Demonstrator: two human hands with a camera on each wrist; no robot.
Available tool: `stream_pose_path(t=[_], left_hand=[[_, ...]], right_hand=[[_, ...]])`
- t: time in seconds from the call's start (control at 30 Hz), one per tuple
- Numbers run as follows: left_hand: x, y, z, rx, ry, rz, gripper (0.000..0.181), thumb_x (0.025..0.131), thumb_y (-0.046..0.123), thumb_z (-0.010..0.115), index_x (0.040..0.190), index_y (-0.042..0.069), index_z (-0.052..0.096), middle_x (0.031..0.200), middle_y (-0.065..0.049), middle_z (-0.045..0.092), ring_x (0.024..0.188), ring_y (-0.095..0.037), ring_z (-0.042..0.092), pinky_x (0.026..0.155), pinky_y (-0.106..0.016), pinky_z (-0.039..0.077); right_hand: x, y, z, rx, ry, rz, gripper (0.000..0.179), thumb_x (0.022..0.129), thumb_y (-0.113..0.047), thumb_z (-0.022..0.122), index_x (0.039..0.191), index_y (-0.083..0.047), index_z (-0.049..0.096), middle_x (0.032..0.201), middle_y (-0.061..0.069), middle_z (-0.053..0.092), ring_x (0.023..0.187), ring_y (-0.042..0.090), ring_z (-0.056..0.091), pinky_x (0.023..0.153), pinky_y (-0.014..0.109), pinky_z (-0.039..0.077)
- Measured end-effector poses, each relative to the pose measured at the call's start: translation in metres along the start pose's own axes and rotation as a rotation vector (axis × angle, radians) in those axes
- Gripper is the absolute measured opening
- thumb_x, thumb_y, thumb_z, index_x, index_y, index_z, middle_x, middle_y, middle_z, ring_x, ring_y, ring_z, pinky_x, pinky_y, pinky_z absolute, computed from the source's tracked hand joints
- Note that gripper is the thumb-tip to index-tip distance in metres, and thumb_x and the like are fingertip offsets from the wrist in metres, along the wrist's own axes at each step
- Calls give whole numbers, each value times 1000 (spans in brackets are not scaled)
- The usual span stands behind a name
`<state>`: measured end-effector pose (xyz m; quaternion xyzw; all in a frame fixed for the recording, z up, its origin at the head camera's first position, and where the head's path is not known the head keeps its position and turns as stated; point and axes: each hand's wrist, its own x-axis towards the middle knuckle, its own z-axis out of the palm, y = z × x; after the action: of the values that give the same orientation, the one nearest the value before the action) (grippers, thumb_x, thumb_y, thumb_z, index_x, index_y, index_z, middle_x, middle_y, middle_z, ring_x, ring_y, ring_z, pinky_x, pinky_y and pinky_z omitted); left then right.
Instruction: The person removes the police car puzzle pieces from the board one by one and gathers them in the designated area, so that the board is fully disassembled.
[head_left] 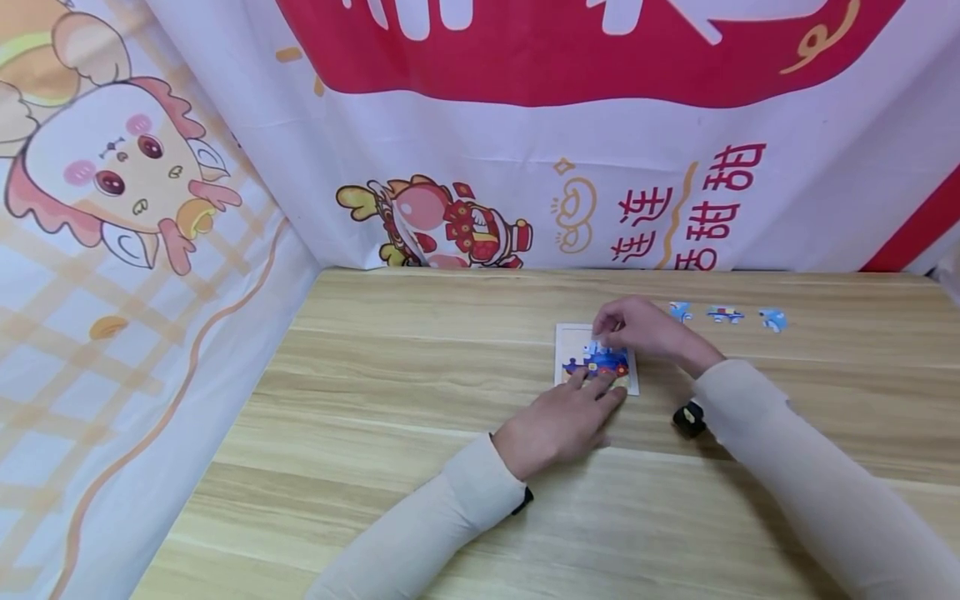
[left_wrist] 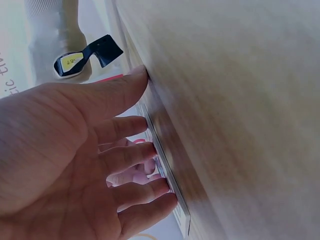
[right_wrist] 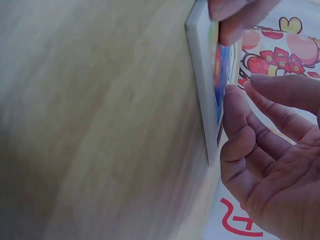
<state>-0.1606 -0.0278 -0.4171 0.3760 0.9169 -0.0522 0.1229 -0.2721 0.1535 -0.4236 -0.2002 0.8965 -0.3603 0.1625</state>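
Note:
A small jigsaw puzzle in a white frame (head_left: 559,354) lies on the table, its picture showing a blue vehicle with red and yellow parts. My left hand (head_left: 558,423) rests on its near edge, fingers spread and nearly straight. In the left wrist view those fingertips (left_wrist: 155,149) lie along the frame's edge. Over the puzzle's upper part, my right hand (head_left: 643,329) has curled fingers and pinches a light blue puzzle piece (head_left: 588,350) against the picture. From the right wrist, the fingertips (right_wrist: 234,102) are right at the puzzle's face, and the piece is hidden there.
Three loose puzzle pieces lie in a row to the right near the table's back: a blue one (head_left: 680,311), a multicoloured one (head_left: 724,314) and another blue one (head_left: 772,319). A printed cloth (head_left: 487,133) hangs behind the wooden table (head_left: 390,358). A black wrist device (head_left: 688,419) sits by the right sleeve.

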Motion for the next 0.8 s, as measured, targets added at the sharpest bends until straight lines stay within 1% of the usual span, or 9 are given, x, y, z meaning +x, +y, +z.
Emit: stream_pose_path(t=[0.2,0.33,0.43,0.63,0.8], left_hand=[[0,0,-1,-5,-1,3,63,105,42,61,160,18,43,169,-6,38,155,-33,39,125,-39,38],[1,0,-1,-15,-16,-1,63,106,42,60,161,18,42,170,-6,36,155,-33,37,126,-39,37],[1,0,-1,-20,-23,-6,62,106,41,60,161,18,41,170,-5,36,156,-33,37,126,-39,36],[0,0,-1,-8,-11,-2,61,107,41,59,161,18,41,170,-6,36,156,-34,37,126,-38,36],[-1,1,0,19,3,7,60,107,41,59,160,18,43,168,-6,39,154,-34,39,126,-37,37]], right_hand=[[2,-1,3,9,-27,19,13,97,0,63,103,-3,74,96,10,72,91,22,62,84,35,50],[3,-2,4,3,-45,22,14,97,2,62,103,-2,74,97,12,72,91,23,62,83,32,50],[4,-2,5,2,-54,36,15,97,3,61,104,-2,74,99,12,72,93,23,62,83,33,50],[6,-3,6,8,-78,78,17,99,3,58,106,-3,73,102,13,70,96,24,61,88,38,51],[6,-4,7,5,-90,97,21,98,5,56,107,-3,73,103,13,69,96,24,60,88,37,50]])
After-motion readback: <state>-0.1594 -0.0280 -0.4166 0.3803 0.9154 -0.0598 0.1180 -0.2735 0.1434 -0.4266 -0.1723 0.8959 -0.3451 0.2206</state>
